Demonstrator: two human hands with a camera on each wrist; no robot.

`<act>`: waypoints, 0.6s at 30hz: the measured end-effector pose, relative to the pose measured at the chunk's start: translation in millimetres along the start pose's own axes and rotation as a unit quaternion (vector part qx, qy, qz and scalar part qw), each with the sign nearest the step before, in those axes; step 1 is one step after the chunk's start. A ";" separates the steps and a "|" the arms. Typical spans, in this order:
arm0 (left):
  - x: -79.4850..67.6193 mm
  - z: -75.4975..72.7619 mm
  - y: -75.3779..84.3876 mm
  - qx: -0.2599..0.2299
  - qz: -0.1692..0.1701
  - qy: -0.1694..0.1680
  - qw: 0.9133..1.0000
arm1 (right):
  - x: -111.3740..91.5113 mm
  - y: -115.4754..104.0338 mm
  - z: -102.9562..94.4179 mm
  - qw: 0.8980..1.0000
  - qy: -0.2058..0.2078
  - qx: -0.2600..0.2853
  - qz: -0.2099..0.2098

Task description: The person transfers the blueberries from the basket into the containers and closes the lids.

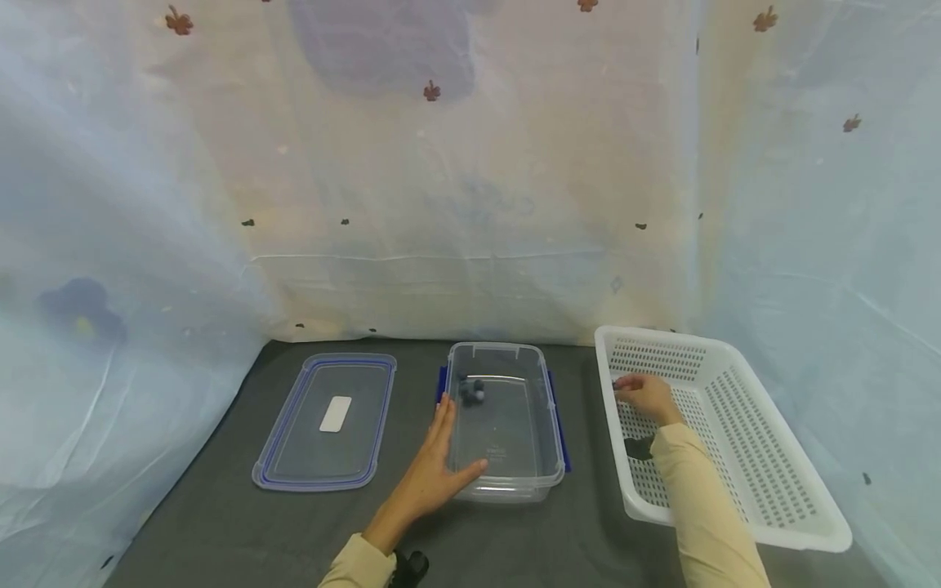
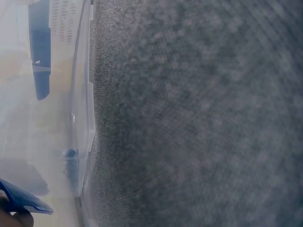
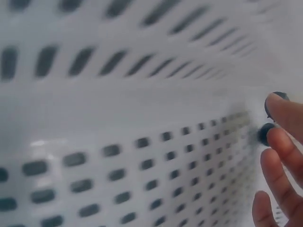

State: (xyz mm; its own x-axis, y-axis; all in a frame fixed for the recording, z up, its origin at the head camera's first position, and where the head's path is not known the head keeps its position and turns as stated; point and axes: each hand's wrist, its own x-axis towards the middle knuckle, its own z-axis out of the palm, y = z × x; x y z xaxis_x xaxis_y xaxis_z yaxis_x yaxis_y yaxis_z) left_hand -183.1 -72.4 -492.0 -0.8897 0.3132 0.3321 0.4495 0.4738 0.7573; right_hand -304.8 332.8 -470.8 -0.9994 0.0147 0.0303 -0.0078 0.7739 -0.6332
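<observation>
My left hand [image 1: 434,475] lies with straight, spread fingers along the left side of a clear plastic box [image 1: 507,492], its thumb over the near left corner. Inside that box sits a small cluster of dark, rounded pieces [image 1: 473,392] with a pale spot. My right hand [image 1: 650,398] is inside a white perforated basket [image 1: 779,433], near its left wall. Thumb and fingers there pinch a small dark, rounded piece [image 3: 266,135], mostly covered by the fingertips. In the left wrist view, fingertips [image 2: 16,218] show beside a blue latch [image 2: 28,201] of the box.
Left of the box, a clear lid [image 1: 316,457] with a blue seal and a white label [image 1: 336,414] lies flat on the dark grey tabletop [image 1: 272,539]. Patterned sheeting [image 1: 456,204] hangs behind and at both sides. The basket's raised rim surrounds the right hand.
</observation>
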 end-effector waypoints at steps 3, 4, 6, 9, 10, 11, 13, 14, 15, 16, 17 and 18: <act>0.2 0.2 -0.8 0.001 0.002 0.001 1.000 | 1.4 -2.6 -6.4 1.000 0.010 0.011 0.009; 0.8 0.8 -0.5 0.000 0.003 0.000 1.000 | 0.6 -3.8 -10.7 1.000 0.013 0.012 0.010; 1.8 1.7 0.3 -0.003 0.004 -0.002 1.000 | -0.5 -7.4 -18.7 0.999 0.025 0.015 0.015; 2.8 2.4 0.1 -0.006 0.005 -0.004 1.000 | -2.5 -16.4 -29.1 0.998 0.047 0.026 0.014; 2.6 2.3 0.0 -0.006 0.005 -0.004 1.000 | -2.8 -19.8 -31.2 0.998 0.053 0.034 0.018; 2.4 2.0 -0.2 -0.007 0.003 -0.002 1.000 | -2.9 -23.6 -32.7 0.997 0.059 0.043 0.021; 1.6 1.3 -1.1 -0.007 0.001 0.004 1.000 | -2.9 -30.4 -34.8 0.996 0.066 0.058 0.025; 1.2 0.9 -1.4 -0.007 0.000 0.007 1.000 | -2.9 -33.4 -35.7 0.995 0.066 0.068 0.029; 1.0 0.8 -1.7 -0.006 0.001 0.009 1.000 | -2.8 -36.5 -36.6 0.994 0.068 0.079 0.034; 1.0 0.6 -1.6 -0.006 0.000 0.010 1.000 | -2.7 -39.1 -37.9 0.994 0.072 0.082 0.033; 1.3 1.0 -1.8 -0.007 0.002 0.010 1.000 | -3.2 -41.7 -39.9 0.993 0.073 0.088 0.033; 1.8 1.5 -2.0 -0.008 0.004 0.010 1.000 | -3.9 -44.5 -42.1 0.992 0.075 0.093 0.034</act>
State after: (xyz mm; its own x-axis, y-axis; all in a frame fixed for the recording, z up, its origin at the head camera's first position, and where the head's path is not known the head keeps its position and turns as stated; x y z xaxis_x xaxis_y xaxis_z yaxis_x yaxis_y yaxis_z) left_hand -185.4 -71.5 -493.7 -0.8880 0.3006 0.3480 0.4545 0.4584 0.7637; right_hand -299.2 324.9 -410.2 -0.9817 0.1680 0.0897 0.0389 0.6380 -0.7690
